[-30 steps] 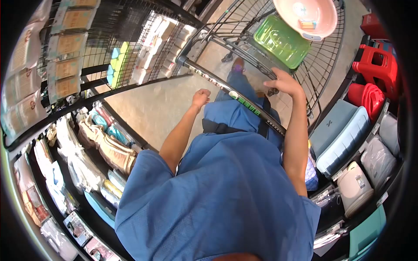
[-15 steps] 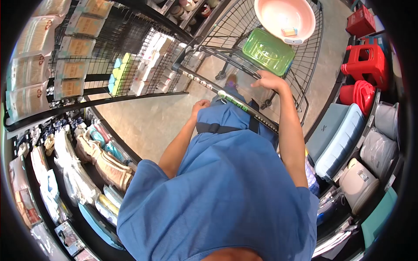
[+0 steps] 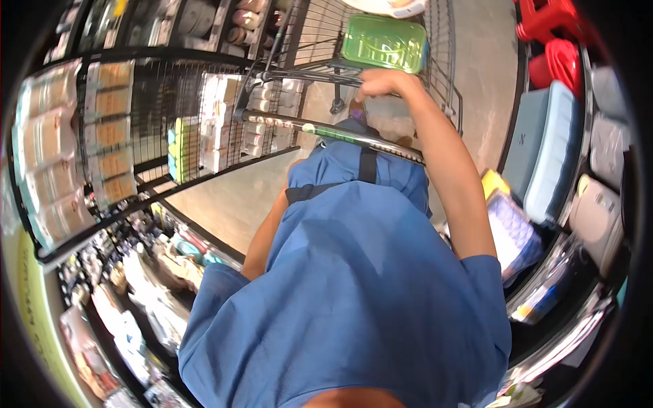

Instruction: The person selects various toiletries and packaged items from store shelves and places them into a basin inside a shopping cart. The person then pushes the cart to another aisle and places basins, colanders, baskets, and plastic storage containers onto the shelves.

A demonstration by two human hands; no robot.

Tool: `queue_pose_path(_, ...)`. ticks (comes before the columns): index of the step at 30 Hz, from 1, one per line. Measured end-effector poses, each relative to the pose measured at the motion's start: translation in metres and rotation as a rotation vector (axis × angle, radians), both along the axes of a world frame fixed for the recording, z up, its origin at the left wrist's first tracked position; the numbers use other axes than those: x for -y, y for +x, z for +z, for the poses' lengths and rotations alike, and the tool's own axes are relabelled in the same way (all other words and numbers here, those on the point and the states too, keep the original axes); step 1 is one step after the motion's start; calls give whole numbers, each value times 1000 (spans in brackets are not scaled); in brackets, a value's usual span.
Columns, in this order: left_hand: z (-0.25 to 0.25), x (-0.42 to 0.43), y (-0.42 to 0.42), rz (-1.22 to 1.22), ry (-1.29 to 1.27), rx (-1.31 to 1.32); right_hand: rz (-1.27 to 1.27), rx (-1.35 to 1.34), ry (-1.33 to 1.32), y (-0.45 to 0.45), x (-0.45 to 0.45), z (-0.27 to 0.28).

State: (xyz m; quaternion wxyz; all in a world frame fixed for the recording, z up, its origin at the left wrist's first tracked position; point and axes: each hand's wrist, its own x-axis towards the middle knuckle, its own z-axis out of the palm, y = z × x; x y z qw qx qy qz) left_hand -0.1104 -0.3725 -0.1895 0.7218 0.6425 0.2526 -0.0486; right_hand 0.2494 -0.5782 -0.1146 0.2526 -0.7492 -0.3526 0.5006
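My right hand (image 3: pixel 385 83) is at the back rim of a shopping cart (image 3: pixel 441 68), with its fingers curled down over the bar. In the cart lies a green plastic box with a clear-looking lid (image 3: pixel 384 44), just beyond that hand. Part of a pale basin (image 3: pixel 388 5) shows at the top edge of the view. The cart's push handle (image 3: pixel 340 132) crosses in front of my blue clothes, nearer to me than my right hand. My left forearm (image 3: pixel 264 234) hangs at my side; its hand is mostly hidden behind the blue cloth.
A wire rack with packaged goods (image 3: pixel 109 129) stands on the left. Below it are shelves of bagged textiles (image 3: pixel 156 292). On the right, shelving holds a red stool (image 3: pixel 554 20), a blue storage box (image 3: pixel 552 153) and a beige lidded bin (image 3: pixel 595 221). Concrete floor (image 3: pixel 228 194) shows between.
My view has shifted, and the cart now sits higher in it, with the basin mostly cut off. My right hand's fingers have gone from spread to curled at the rim. My left hand has slipped behind the cloth.
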Motion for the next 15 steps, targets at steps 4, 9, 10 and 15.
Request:
queue_pose_path(4, 26, -9, -16, -91, 78, -104, -30, 12, -93, -1, -1, 11)
queue_pose_path(9, 42, -11, -21, -185, 140, -206, 1, -32, -121, -3, 2, 19)
queue_pose_path(10, 42, -10, -23, -197, 146, -225, 6, -49, -128, -3, 2, 19)
queue_pose_path(15, 48, -13, -44, -234, 175, -325, 16, -57, -125, -3, 4, 30)
